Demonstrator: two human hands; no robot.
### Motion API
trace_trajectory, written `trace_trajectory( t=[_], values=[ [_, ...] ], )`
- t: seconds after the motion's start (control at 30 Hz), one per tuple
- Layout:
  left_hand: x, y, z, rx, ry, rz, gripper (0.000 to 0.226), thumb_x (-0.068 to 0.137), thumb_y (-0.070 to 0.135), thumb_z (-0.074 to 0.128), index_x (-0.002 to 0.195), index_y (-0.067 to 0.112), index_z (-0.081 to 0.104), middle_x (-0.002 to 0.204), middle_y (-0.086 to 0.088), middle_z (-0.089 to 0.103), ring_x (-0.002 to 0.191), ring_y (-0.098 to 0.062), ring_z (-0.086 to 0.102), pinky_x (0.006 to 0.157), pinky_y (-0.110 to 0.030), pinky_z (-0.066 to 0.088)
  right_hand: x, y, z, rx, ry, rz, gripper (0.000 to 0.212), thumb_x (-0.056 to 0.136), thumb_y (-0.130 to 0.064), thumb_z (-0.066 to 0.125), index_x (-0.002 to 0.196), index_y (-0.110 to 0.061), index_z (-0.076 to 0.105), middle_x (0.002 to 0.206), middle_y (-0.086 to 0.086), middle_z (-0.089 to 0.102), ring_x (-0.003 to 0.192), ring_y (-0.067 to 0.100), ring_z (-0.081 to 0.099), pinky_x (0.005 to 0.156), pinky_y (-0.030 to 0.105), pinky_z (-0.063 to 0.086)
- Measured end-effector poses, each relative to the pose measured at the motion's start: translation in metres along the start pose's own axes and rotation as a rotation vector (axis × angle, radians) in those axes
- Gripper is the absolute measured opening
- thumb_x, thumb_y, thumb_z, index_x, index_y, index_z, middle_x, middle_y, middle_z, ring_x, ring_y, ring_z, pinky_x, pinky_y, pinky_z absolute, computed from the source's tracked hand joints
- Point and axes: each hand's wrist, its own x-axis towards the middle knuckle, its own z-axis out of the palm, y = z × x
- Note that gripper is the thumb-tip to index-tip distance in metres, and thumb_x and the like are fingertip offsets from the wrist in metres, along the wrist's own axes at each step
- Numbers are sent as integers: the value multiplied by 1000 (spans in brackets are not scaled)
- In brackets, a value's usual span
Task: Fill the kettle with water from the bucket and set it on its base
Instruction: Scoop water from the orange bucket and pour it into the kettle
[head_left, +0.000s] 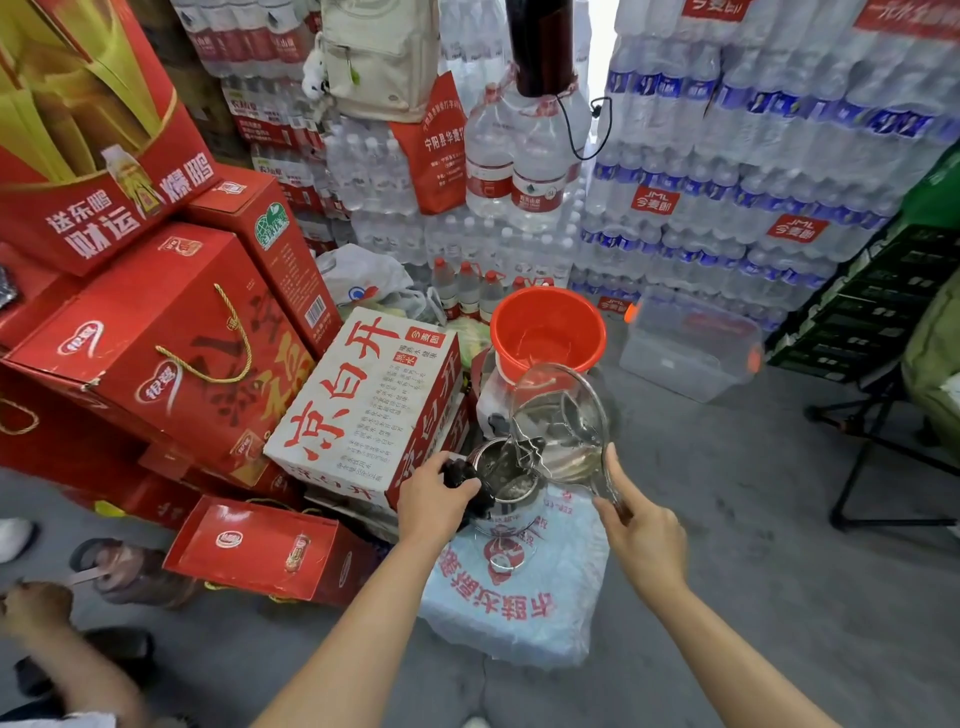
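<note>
Clear scoop (563, 421) tilted over kettle (506, 483)

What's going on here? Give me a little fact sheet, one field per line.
Action: water pouring from a clear scoop into the kettle
Left hand: grips the kettle's black handle
Right hand: holds the scoop's handle, scoop tilted
Bucket: orange, behind the kettle, some water in it
Kettle rests on: a blue-white printed sack
Kettle base: cannot tell

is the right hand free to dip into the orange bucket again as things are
Probably not yet: the right hand holds the clear scoop tipped over the kettle. The orange bucket behind it stands open, nothing blocking it.
</note>
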Motion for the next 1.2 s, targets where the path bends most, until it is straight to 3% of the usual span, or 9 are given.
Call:
trace_trajectory(
  t=[0.2, 0.4, 0.5, 0.6, 0.73, 0.93, 1.03, 1.13, 1.2],
  values=[
    [1, -2, 0, 24, -14, 12, 40, 80, 28, 73, 117, 15, 63, 113, -7, 69, 93, -21, 58, 77, -27, 41, -4, -9, 0, -149, -6, -187, 67, 80, -19, 81, 141, -29, 54, 45, -11, 25, 36, 11, 24, 37, 17, 15],
    [1, -1, 0, 29, -25, 12, 42, 81, 28, 72, 119, 14, 62, 116, -7, 68, 104, -25, 60, 81, -29, 42, -5, -9, 2, -262, 85, -306, 56, 87, -23, 60, 139, -37, 48, 44, -3, 47, 36, 15, 18, 34, 19, 19],
    [1, -2, 0, 27, -28, 11, 44, 81, 28, 72, 121, 14, 62, 118, -8, 67, 109, -26, 60, 83, -30, 43, -1, -10, 6, -350, 123, -394, 76, 61, 4, 87, 129, -24, 68, 48, 0, 52, 37, 15, 15, 32, 19, 18],
    [1, -3, -1, 21, -36, 14, 42, 81, 27, 72, 120, 14, 62, 118, -7, 67, 109, -26, 60, 83, -29, 42, 1, -7, 10, -415, 89, -455, 101, 48, 17, 77, 137, -28, 59, 48, 0, 34, 41, 15, 15, 40, 19, 12],
    [2, -4, -1, 12, -52, 8, 52, 82, 30, 72, 129, 16, 57, 125, -5, 65, 115, -24, 58, 91, -33, 46, 1, 0, 14, -435, -12, -518, 111, 44, 16, 76, 140, -31, 44, 54, 2, 54, 43, 16, 20, 39, 20, 16],
    [1, -8, 1, -33, -56, -35, 61, 81, 27, 73, 137, 16, 52, 134, -5, 60, 122, -22, 55, 99, -34, 43, 11, -4, 3, 276, -91, -57, 76, 85, -12, 76, 145, -43, 43, 59, -18, 54, 40, 5, 35, 43, 27, 41],
    [1, -13, 2, -21, -42, -72, 59, 81, 23, 74, 136, 16, 53, 134, -4, 59, 122, -21, 55, 99, -31, 42, 53, -1, -12, 783, -98, 207, 72, 93, -7, 66, 146, -42, 33, 64, 11, 67, 41, 11, 44, 40, 25, 42],
    [-1, -15, 4, -27, -32, -117, 59, 82, 21, 73, 137, 19, 53, 132, -4, 61, 117, -20, 58, 96, -32, 45, 125, -5, -17, 662, -93, 232, 71, 97, -8, 58, 153, -39, 26, 75, 19, 70, 50, 18, 54, 44, 25, 46],
    [1, -17, 6, -35, -27, -155, 59, 82, 20, 73, 137, 21, 53, 130, -4, 62, 114, -20, 60, 96, -34, 47, 178, -7, -10, 369, -146, 166, 69, 98, -14, 53, 156, -38, 23, 79, 9, 69, 67, 25, 64, 67, 32, 54]
  ],
)
